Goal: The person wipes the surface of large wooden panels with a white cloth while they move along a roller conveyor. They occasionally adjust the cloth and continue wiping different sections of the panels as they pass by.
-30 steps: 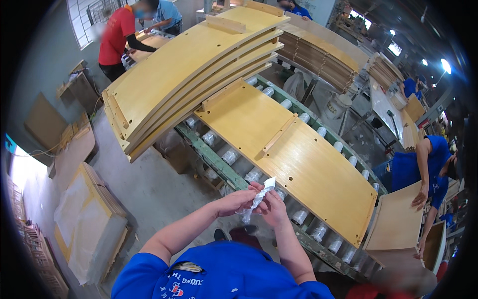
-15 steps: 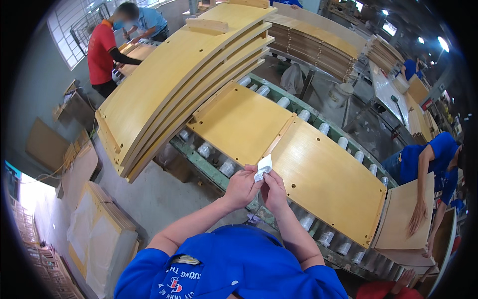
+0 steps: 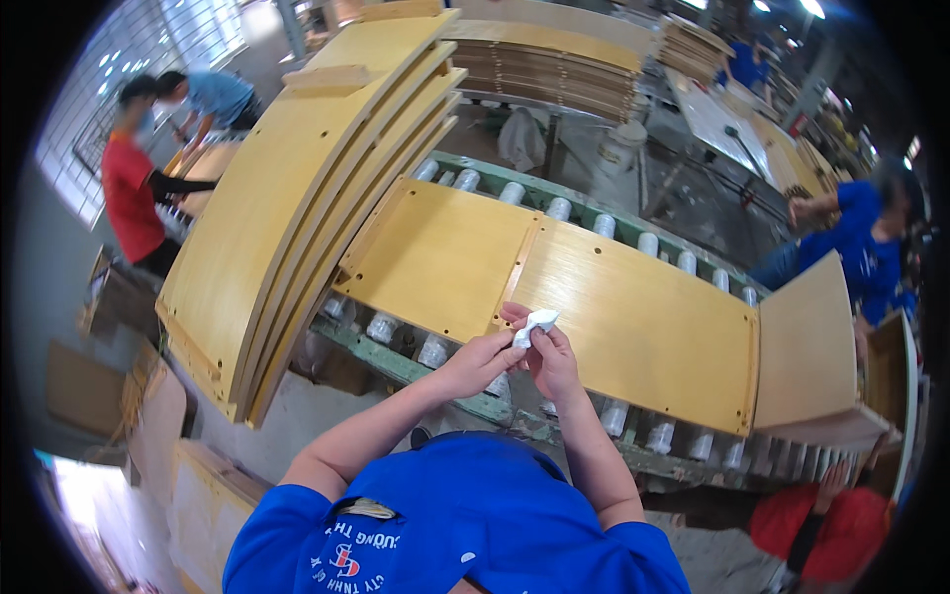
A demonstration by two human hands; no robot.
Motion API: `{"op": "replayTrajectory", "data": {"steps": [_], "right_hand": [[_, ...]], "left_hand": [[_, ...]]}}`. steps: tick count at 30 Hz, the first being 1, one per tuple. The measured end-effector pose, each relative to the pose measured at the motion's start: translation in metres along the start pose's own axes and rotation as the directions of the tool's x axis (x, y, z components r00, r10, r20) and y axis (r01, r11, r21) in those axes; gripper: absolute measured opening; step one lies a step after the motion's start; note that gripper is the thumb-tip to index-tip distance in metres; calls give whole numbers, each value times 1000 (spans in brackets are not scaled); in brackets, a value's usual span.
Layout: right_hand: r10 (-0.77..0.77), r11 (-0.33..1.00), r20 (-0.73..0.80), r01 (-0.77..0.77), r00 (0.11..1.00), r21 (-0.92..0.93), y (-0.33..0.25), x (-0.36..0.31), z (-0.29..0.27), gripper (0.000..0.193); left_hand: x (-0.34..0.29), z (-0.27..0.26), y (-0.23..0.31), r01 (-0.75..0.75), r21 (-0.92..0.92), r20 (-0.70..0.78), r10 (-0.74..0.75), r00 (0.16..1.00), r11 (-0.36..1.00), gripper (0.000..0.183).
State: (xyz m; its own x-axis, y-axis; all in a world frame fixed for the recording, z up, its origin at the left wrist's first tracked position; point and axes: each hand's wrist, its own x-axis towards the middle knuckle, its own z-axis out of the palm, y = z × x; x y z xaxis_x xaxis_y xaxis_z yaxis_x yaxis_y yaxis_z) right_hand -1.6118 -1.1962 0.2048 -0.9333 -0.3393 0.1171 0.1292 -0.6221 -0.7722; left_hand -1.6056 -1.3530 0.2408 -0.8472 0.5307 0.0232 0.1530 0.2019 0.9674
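Note:
Both of my hands meet in front of my chest, over the near edge of a yellow wooden panel (image 3: 633,317). Between them is a small, crumpled white piece (image 3: 539,322), cloth or paper; I cannot tell which. My left hand (image 3: 479,364) pinches its lower left end, fingers together. My right hand (image 3: 556,366) grips it from the right, thumb on top. The panel lies flat on a roller conveyor (image 3: 381,327), with a raised crosswise strip (image 3: 524,259) and dark holes along its edges.
At left, a tall stack of curved yellow panels (image 3: 267,208) overhangs the conveyor. A pale board (image 3: 807,337) stands at the panel's right end. One co-worker in blue (image 3: 861,238) is beyond it; a person in red (image 3: 831,525) is lower right. Two more people (image 3: 134,198) work far left.
My view has turned, so the panels sit further left. My fingers have shifted round the white piece, which looks more crumpled. The blue-clad co-worker at right has straightened up and drawn an arm back.

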Motion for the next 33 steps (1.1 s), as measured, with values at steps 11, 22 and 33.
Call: {"op": "replayTrajectory", "data": {"steps": [11,22,33], "right_hand": [[-270,862,-83,203,959,-464,15,2,80,33],[135,883,138,-56,981,-465,6,1,108,35],[-571,606,-181,262,801,-751,71,21,123,33]], "left_hand": [[-7,-28,-14,-172,109,-110,184,977,979,22],[-51,-87,-21,42,-398,346,107,932,917,29],[-25,-71,-34,-185,-373,-83,166,983,909,32]]}}
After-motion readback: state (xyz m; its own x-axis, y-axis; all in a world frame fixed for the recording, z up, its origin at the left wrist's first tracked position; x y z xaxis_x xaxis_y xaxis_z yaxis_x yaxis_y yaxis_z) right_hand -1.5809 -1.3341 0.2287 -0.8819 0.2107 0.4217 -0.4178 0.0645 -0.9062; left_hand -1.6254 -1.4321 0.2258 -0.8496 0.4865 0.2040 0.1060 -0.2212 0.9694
